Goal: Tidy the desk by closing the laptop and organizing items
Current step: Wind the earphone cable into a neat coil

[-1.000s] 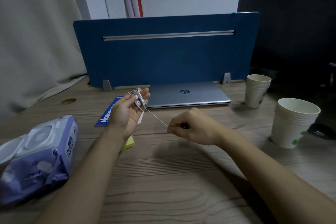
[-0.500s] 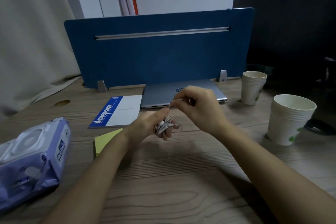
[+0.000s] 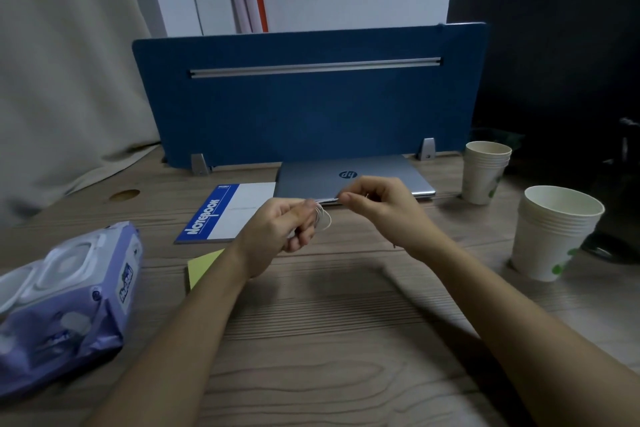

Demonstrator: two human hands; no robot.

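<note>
A silver laptop lies closed at the back of the wooden desk, in front of a blue divider panel. My left hand is curled around a coiled white earphone cable, whose loops stick out on its right. My right hand pinches the free end of that cable just right of the coil. Both hands hover above the desk in front of the laptop. A blue and white notebook lies left of the laptop. A yellow sticky pad peeks out under my left forearm.
A purple pack of wet wipes lies at the left edge. Two stacks of paper cups stand at the right, the far stack and the near stack. A dark monitor fills the right rear. A curtain hangs at the left.
My left hand has dropped from its raised position to just above the desk. My right hand has come in close with the cable's end, and the coil has been wound tighter.
</note>
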